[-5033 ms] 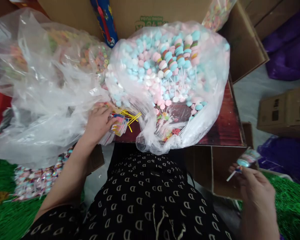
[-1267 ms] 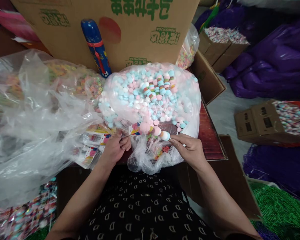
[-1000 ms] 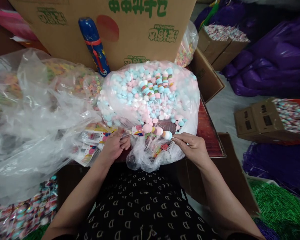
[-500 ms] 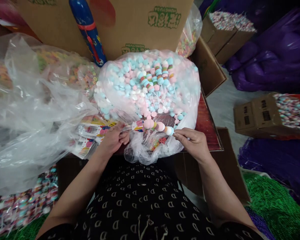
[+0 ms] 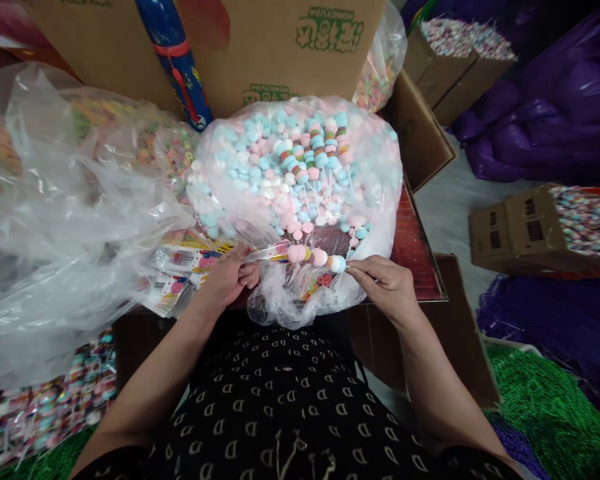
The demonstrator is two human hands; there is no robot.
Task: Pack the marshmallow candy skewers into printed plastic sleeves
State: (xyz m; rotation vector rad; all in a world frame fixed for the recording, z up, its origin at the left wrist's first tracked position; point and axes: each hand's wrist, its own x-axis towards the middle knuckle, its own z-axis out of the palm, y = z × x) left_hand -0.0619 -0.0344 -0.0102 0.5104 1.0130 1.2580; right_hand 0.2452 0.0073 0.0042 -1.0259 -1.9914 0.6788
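Head cam looks down on both hands meeting just in front of a big clear bag of candy [image 5: 300, 167]. Left hand [image 5: 227, 283] is curled almost closed, thumb and fingertips pinching the mouth of a small clear wrapper [image 5: 265, 254]. Right hand [image 5: 387, 287] is closed down too, fingers pinched on the stick end of a candy skewer [image 5: 313, 255] with pink, white and blue pieces. That skewer lies level between the two hands, its pink end sitting at the wrapper's opening, right above the crumpled lower edge of the big bag. Just left of the left hand there's a pile of printed wrappers [image 5: 180, 273] on the table, half under another loose clear bag [image 5: 65, 220]. Behind it all stands a cardboard box [image 5: 280, 47] with green print and a blue bottle [image 5: 175, 60] leaning on it.
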